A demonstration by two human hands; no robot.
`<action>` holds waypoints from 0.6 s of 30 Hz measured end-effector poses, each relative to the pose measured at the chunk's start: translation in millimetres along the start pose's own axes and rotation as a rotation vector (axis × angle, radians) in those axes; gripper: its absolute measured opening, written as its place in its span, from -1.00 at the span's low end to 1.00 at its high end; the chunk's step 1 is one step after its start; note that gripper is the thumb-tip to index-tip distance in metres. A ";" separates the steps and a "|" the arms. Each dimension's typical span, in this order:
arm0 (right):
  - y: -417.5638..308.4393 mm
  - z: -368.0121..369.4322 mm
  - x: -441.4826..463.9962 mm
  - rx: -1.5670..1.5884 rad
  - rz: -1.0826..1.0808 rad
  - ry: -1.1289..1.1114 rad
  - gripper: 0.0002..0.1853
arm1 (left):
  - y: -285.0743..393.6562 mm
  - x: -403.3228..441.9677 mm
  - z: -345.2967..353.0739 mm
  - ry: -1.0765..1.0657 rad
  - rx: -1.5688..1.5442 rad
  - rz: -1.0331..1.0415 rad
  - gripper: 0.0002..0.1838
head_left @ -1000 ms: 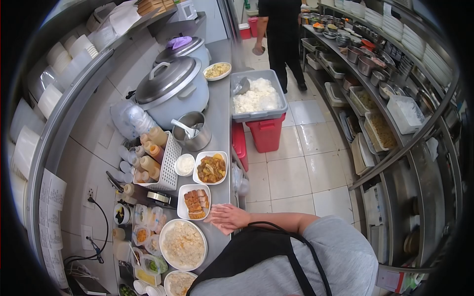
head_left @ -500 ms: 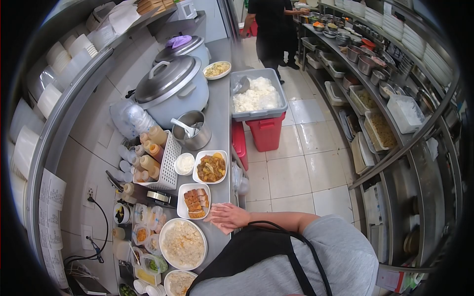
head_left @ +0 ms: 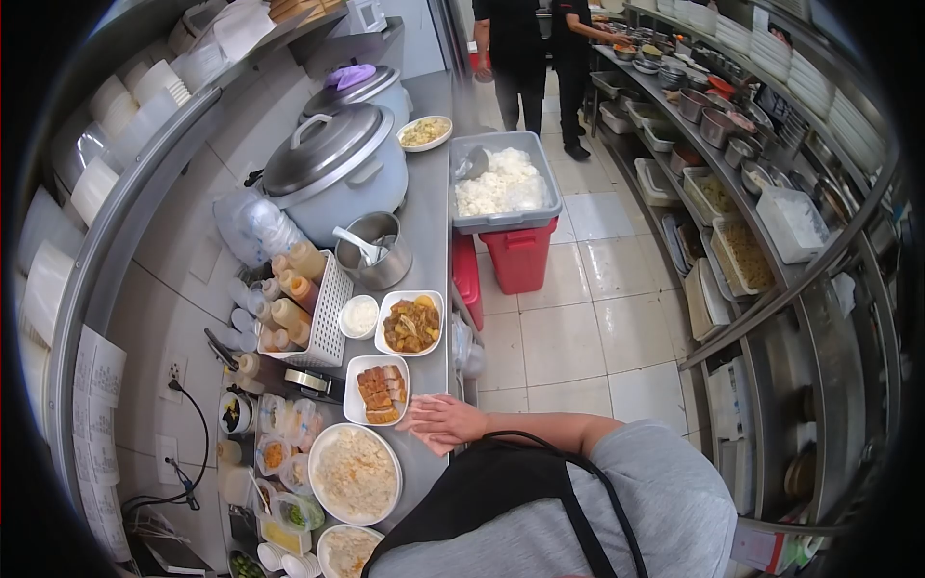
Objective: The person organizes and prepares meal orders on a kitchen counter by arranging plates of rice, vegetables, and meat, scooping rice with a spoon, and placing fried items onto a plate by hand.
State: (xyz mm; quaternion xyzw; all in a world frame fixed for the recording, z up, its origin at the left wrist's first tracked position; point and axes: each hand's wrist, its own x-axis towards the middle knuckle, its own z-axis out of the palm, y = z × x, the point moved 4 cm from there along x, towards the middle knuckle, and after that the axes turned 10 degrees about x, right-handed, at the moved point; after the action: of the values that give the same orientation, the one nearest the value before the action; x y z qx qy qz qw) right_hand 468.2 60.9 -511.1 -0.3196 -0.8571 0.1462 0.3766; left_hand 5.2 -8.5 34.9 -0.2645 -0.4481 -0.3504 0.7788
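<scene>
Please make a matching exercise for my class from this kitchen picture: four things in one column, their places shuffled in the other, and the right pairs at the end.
Things
1. pink cloth
2. grey tub of white rice
3. purple cloth
4. orange squeeze bottle

Places
A. on a metal lid
B. in a white perforated basket
C. under a hand
D. on top of a red bin

Pairs: 1-C, 2-D, 3-A, 4-B
</scene>
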 end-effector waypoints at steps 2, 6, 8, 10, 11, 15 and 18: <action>0.0 -0.3 0.3 -0.006 -0.001 -0.004 -0.54 | -0.7 -0.8 0.4 0.015 0.006 0.003 -0.70; 1.3 2.0 -0.1 -0.004 0.003 -0.006 -0.54 | -1.1 -0.9 -0.4 -0.006 -0.015 -0.004 -0.70; 1.4 2.4 0.0 -0.010 -0.004 -0.007 -0.54 | -2.4 -1.7 0.7 -0.019 -0.034 -0.030 -0.71; 0.5 1.4 0.5 -0.013 -0.003 -0.011 -0.54 | -0.4 -0.3 -1.5 -0.038 -0.043 -0.040 -0.72; 0.1 0.8 0.8 -0.017 -0.002 -0.014 -0.54 | 0.8 0.7 -2.2 -0.056 -0.053 -0.050 -0.72; 0.0 0.6 0.8 -0.012 0.001 -0.015 -0.54 | 5.2 2.9 -5.2 -0.013 -0.059 -0.017 -0.72; 0.6 2.0 0.7 -0.010 0.000 -0.017 -0.53 | 2.8 1.7 -3.4 -0.027 -0.031 -0.014 -0.71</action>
State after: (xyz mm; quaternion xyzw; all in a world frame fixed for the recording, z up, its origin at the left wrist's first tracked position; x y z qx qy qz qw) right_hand 466.6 61.8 -512.3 -0.3202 -0.8610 0.1444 0.3677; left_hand 9.8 -9.8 34.6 -0.2781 -0.4548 -0.3593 0.7660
